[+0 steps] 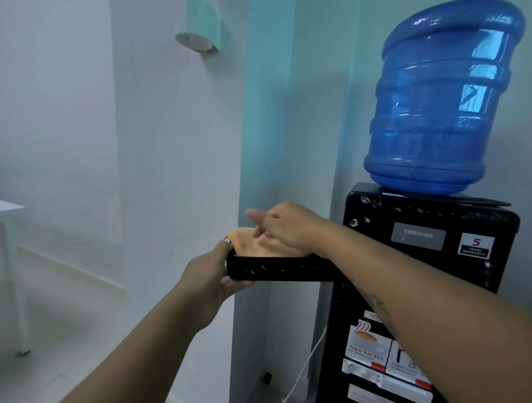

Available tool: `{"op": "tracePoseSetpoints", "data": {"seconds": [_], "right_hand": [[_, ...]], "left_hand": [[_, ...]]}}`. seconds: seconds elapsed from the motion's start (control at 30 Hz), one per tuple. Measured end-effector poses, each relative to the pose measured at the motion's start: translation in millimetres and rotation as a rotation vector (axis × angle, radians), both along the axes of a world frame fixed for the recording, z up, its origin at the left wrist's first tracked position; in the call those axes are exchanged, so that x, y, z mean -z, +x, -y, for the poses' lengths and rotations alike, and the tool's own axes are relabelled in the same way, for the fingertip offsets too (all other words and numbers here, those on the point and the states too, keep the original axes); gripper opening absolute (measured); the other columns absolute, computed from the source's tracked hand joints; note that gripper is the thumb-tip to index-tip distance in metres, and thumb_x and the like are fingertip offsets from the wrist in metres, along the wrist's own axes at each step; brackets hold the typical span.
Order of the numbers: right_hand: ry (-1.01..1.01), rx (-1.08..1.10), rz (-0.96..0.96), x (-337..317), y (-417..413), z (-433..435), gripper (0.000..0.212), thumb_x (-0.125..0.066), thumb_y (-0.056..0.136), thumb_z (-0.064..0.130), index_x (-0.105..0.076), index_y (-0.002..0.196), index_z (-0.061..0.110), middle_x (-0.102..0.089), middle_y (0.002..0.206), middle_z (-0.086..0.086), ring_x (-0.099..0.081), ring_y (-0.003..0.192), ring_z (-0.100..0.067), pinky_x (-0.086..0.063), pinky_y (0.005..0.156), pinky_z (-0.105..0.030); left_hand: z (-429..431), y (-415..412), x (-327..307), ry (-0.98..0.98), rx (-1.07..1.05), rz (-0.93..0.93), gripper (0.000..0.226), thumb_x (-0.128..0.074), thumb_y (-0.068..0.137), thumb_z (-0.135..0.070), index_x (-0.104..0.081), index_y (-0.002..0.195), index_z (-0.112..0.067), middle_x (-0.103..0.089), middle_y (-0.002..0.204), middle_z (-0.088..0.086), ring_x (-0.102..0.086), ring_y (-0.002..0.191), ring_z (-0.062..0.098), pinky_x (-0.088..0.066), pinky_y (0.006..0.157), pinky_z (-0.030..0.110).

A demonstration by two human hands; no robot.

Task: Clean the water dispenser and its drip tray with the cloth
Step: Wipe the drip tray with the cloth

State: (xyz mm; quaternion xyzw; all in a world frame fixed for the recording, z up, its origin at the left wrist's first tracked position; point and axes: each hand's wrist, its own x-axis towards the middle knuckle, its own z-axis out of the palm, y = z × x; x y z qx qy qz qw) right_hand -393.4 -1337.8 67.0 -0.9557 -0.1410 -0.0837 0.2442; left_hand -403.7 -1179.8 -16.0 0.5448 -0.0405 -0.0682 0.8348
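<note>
My left grip [211, 278] clamps the tray's [285, 270] left end at frame centre, thumb over the rim, fingers beneath. My right grip [288, 227] has its fingers curled down on the cloth [256, 244], pressing it inside the tray. To do this well, I'd keep the tray level and steady and drag the cloth firmly into its corners. I count one tray, one cloth, one dispenser [377, 235] at right, and one bottle [439, 99].

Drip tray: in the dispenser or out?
Out: the left hand holds the black plastic drip tray in mid-air beside the black water dispenser.
</note>
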Motion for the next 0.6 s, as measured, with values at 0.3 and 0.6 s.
{"op": "tracePoseSetpoints", "data": {"seconds": [0.3,0.6], "right_hand": [[-0.407,-0.097,0.065,17.1,-4.0,-8.8,0.038,-0.057,0.096,0.037,-0.048,0.119,0.008,-0.059,0.117,-0.012,-0.054,0.101,-0.025,-0.027,0.07,-0.026],[-0.428,-0.075,-0.032,50.7,-19.6,45.7,0.026,-0.058,0.095,0.04,-0.042,0.096,0.02,-0.052,0.09,0.003,-0.049,0.082,-0.016,-0.032,0.065,-0.028]], "left_hand": [[-3.2,-13.0,3.5,0.192,-0.016,0.154,0.032,-0.046,0.101,-0.018,-0.069,0.098,0.005,-0.071,0.099,0.027,-0.072,0.091,0.036,-0.061,0.069,0.036],[-19.7,-17.1,11.0,0.305,-0.053,0.183,0.032,-0.046,0.104,-0.02,-0.072,0.1,-0.002,-0.073,0.089,0.019,-0.072,0.075,0.025,-0.061,0.065,0.034]]}}
